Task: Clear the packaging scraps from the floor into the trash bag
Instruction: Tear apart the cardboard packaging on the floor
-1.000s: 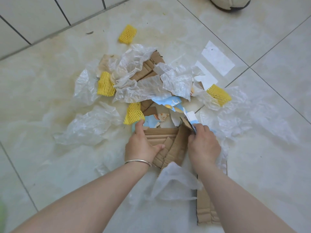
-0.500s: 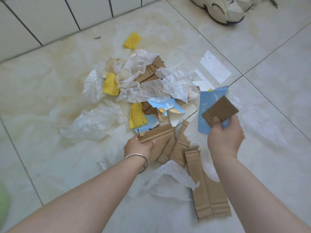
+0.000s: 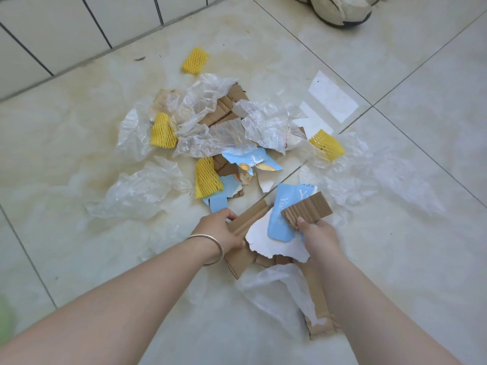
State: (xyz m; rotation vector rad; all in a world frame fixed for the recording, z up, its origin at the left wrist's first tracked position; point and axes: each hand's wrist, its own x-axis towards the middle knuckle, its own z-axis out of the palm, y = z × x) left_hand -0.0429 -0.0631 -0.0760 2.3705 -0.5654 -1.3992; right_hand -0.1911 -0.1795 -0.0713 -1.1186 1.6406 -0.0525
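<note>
On the floor (image 3: 79, 154), near the wall edge: gathering only begun, no trash bag in view.
The left hand (image 3: 220, 229) grips cardboard strips (image 3: 250, 216); the right hand (image 3: 320, 237) pinches a cardboard piece (image 3: 307, 208) with a blue wrapper (image 3: 283, 219). Plastic film (image 3: 142, 191), yellow foam nets (image 3: 207, 177) and torn paper (image 3: 274, 246) remain scattered.

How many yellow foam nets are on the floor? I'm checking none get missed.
4: one by the wall, one left of the pile, one mid-pile, one right. More may hide under plastic.
</note>
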